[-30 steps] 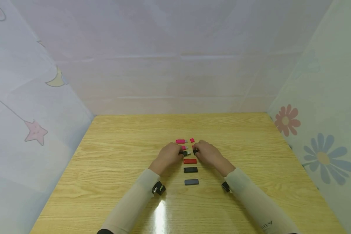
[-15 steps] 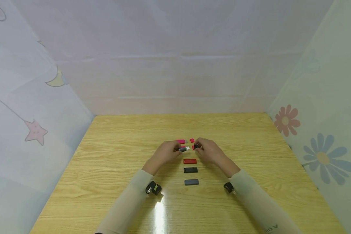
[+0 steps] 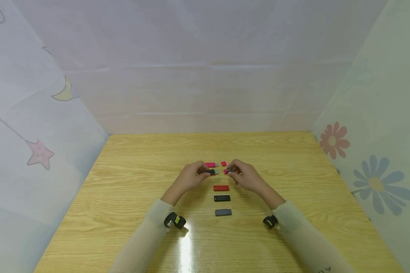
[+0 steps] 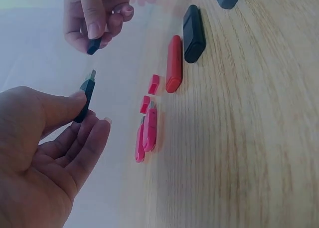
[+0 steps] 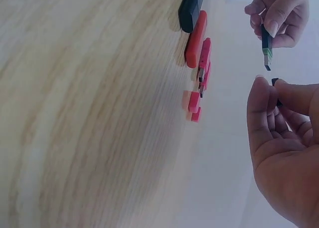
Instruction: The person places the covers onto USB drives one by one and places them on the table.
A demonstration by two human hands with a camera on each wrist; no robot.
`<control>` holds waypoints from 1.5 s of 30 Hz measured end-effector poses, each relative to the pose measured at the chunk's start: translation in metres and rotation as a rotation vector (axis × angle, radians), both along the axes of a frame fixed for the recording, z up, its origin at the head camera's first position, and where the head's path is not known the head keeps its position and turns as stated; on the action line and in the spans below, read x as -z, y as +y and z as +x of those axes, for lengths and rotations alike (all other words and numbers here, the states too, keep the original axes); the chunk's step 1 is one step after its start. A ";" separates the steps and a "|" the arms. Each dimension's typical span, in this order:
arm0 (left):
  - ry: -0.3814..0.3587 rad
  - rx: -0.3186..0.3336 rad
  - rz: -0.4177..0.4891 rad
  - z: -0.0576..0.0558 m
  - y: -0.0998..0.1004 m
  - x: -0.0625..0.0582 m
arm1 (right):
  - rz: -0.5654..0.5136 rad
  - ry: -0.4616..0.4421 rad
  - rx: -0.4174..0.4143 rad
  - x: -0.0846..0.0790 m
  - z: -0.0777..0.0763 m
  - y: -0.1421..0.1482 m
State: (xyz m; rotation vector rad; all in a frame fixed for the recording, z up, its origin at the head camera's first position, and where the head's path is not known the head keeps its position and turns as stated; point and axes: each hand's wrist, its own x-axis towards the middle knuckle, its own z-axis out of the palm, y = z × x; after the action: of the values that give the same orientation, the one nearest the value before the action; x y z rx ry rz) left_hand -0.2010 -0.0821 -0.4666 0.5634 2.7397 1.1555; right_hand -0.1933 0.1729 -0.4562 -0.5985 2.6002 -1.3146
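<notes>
My left hand (image 3: 191, 177) pinches a black USB stick (image 4: 86, 97) between thumb and fingers, its metal plug bare and pointing toward the other hand. Between the thumb and fingertips of my right hand (image 3: 246, 177) is the stick's small black cap (image 4: 93, 45). Stick and cap face each other with a gap, both held above the table. Under them lie two pink USB sticks (image 4: 150, 128) with plugs exposed, and two loose pink caps (image 4: 154, 84) just beyond those plugs. In the head view, the hands and what they hold partly cover the nearer pink stick and cap.
Nearer the person, a red USB stick (image 3: 221, 188), another black one (image 3: 222, 198) and a grey one (image 3: 223, 212) form a column on the wooden table (image 3: 130, 182). Patterned cloth walls (image 3: 208, 94) enclose the back and sides.
Both hands have risen off the tabletop and drawn slightly apart, carrying the black USB stick and its cap away from their place in the column. The other sticks have stayed put.
</notes>
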 end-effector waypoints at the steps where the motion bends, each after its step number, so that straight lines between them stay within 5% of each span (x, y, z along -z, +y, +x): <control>1: -0.006 0.000 0.019 0.001 -0.001 0.000 | -0.012 -0.003 0.000 0.000 0.001 0.000; 16: 0.000 0.041 0.213 0.014 -0.007 -0.013 | -0.117 0.005 0.037 -0.004 0.009 0.000; 45: -0.039 0.036 0.267 0.033 -0.008 -0.021 | -0.215 -0.034 0.008 -0.015 0.035 -0.004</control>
State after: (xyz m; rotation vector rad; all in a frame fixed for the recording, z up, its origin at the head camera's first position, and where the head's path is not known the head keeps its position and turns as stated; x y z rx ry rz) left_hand -0.1681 -0.0900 -0.4451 0.6093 2.5487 1.5176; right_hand -0.1586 0.1686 -0.4412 -0.5926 2.4545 -1.6053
